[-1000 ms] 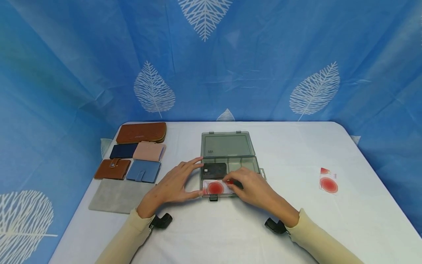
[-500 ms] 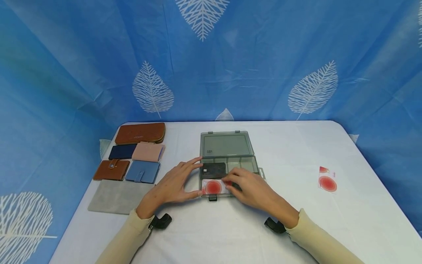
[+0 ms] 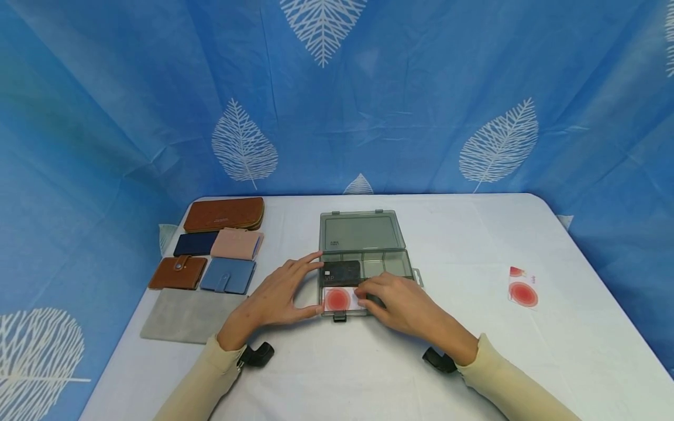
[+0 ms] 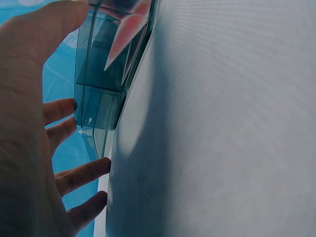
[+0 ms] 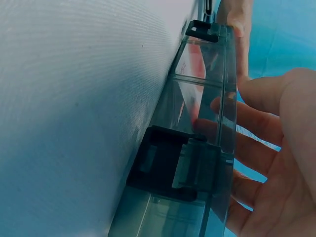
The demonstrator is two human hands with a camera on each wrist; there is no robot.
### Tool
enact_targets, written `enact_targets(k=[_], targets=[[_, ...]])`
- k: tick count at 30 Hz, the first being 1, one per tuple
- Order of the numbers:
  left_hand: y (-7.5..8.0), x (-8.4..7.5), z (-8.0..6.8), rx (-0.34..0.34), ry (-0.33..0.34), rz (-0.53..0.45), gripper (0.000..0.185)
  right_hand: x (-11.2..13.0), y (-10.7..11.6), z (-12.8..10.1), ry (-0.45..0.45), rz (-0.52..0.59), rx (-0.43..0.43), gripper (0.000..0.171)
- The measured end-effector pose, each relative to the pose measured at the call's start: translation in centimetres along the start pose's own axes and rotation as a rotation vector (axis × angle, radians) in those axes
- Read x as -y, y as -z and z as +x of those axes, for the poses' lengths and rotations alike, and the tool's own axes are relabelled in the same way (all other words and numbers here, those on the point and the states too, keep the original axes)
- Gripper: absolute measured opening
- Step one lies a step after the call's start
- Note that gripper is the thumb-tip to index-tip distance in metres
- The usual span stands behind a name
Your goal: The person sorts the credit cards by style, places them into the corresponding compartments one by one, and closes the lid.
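An open translucent grey-green compartment box (image 3: 374, 264) stands on the table, its lid (image 3: 363, 230) laid back. A black VIP card (image 3: 341, 273) lies in its left part, behind a red-and-white card (image 3: 337, 299) in the front left. My left hand (image 3: 281, 292) is spread at the box's left side, thumb at the front corner and a fingertip near the back. My right hand (image 3: 397, 301) reaches over the front wall, its fingertips touching the right end of the red-and-white card. In the right wrist view, the thumb is apart from these fingers, and the card (image 5: 195, 84) looks tilted.
Another red-and-white card (image 3: 523, 292) lies on the table at the right. On the left are a brown zip wallet (image 3: 225, 214), navy (image 3: 196, 243), pink (image 3: 236, 242), brown snap (image 3: 179, 272) and blue wallets (image 3: 229, 275), and a grey pouch (image 3: 189, 316).
The red-and-white card has shifted slightly left within the box, and my right fingertips have moved a little with it. My left hand stays at the box's side.
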State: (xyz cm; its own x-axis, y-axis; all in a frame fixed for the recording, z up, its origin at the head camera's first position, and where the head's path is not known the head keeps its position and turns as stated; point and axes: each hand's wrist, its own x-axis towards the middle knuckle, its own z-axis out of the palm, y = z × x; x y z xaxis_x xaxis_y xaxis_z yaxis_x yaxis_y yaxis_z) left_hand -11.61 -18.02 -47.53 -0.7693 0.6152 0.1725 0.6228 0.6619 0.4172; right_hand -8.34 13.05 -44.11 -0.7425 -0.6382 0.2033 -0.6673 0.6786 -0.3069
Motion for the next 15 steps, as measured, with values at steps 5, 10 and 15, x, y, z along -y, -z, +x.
enact_targets(k=[5, 10, 15], targets=[[0.00, 0.01, -0.06, 0.004, 0.003, -0.002, 0.092, -0.08, -0.11, -0.05, -0.001, 0.004, 0.028, 0.024], [0.01, 0.04, -0.02, -0.001, 0.001, -0.007, 0.092, -0.24, -0.21, -0.09, 0.008, -0.005, 0.034, 0.025], [0.03, 0.09, 0.00, 0.001, -0.003, -0.002, 0.092, -0.31, -0.15, -0.13, -0.015, 0.001, 0.058, 0.026]])
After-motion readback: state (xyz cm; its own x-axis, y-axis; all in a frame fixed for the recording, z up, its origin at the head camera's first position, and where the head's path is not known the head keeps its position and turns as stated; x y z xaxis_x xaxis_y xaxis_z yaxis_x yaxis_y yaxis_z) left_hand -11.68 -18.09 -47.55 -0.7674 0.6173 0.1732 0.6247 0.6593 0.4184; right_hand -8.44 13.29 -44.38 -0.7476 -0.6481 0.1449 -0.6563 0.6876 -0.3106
